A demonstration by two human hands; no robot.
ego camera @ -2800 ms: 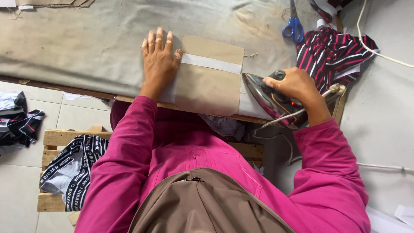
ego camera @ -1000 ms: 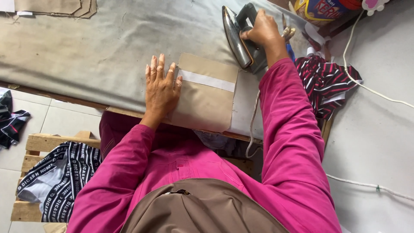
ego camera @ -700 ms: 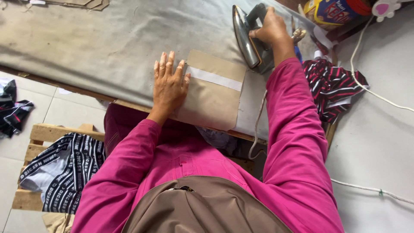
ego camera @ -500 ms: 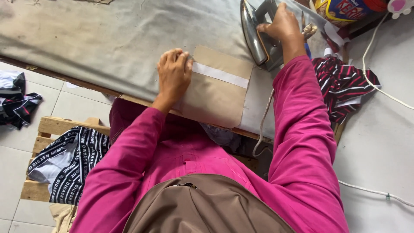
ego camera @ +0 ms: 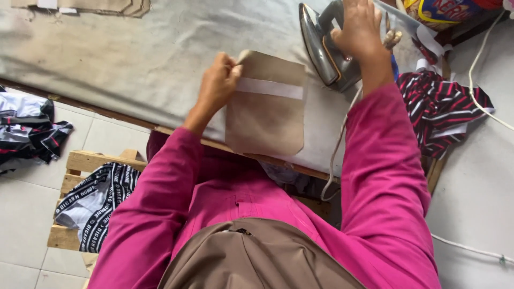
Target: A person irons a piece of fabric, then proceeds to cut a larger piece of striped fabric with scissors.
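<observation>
- Up on the padded grey ironing board (ego camera: 134,59), whose cloth cover looks worn and faintly stained, lies a tan, pocket-shaped fabric piece (ego camera: 266,120) with a straight top, angled lower corners and a white band running across its upper part.
- That fabric piece sits at the board's near edge, and its lower end reaches over the wooden lip there.
- Fingers of the left hand (ego camera: 217,85) are curled and pinch the upper left corner of the tan piece, lifting that corner slightly off the cover.
- Just beyond the piece, toward the board's far right corner, the right hand (ego camera: 360,29) wraps around the handle of a grey metal clothes iron (ego camera: 324,48); the iron stands tilted on its side, its smooth polished soleplate facing left.
- A pale cord (ego camera: 337,155) hangs from the iron down over the near edge.
- Both arms wear smooth magenta sleeves (ego camera: 385,176).
- Right of the board, a crumpled dark cloth with red and white stripes (ego camera: 447,115) is draped over a wooden frame.
- Below the near edge, a slatted wooden pallet (ego camera: 80,160) holds a black-and-white printed garment (ego camera: 99,200), and another rumpled dark garment (ego camera: 29,131) lies on the pale tiled floor (ego camera: 27,225).
- Flat tan pieces (ego camera: 107,6) are stacked at the far left edge.
</observation>
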